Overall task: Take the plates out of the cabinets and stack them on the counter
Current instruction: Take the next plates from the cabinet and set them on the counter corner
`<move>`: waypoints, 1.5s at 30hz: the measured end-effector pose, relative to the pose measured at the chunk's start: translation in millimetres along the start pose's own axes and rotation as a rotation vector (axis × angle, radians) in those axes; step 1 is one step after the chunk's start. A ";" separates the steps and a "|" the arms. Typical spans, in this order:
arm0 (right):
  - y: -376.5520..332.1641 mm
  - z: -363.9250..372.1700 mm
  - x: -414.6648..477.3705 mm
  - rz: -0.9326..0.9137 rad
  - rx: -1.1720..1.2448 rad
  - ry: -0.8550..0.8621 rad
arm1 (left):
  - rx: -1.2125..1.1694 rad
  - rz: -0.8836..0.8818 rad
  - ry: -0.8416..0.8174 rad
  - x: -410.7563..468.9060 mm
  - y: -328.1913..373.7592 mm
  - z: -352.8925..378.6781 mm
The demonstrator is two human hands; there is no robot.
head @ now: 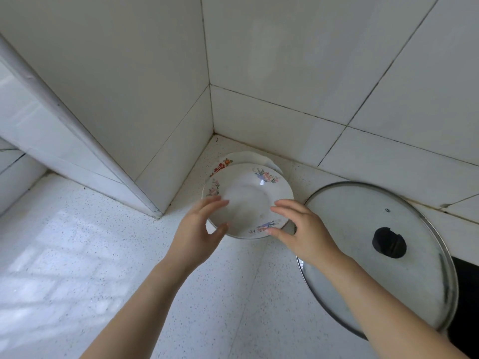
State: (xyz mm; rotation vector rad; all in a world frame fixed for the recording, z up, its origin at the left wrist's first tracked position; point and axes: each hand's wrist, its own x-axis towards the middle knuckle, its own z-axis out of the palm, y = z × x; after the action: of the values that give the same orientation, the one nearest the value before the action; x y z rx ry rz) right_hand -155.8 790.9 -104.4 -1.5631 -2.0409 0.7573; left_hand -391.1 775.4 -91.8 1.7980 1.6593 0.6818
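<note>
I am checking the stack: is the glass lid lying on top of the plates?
No, the glass lid lies to the right of the plates, not on them.

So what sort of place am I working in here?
Most likely a home kitchen: a speckled counter runs into a corner of white wall tiles, two flowered plates are stacked on it, and a glass pan lid lies beside what looks like a black hob.

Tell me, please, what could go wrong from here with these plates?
The top plate sits off-centre on the lower plate, whose far rim shows behind it, so a nudge from the left hand or right hand at its near rim might slide it. The right forearm crosses above the glass lid beside the stack; drawing back might knock the lid.
</note>
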 end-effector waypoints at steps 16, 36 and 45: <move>14.7 14.2 10.6 -0.082 -0.089 -0.070 | 0.165 0.124 -0.051 7.1 -21.6 26.1; 4.0 0.8 -1.3 0.010 -0.143 -0.073 | 0.302 0.177 -0.099 13.9 -18.6 29.7; -46.5 -30.3 -63.5 0.167 -0.029 0.057 | 0.159 0.169 -0.133 -28.3 27.8 9.6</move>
State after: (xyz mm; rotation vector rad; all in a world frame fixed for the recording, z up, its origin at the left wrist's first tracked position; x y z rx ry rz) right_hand -153.4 724.5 -52.5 -1.7676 -1.9059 0.7372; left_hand -367.6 745.2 -77.8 2.0667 1.5228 0.5008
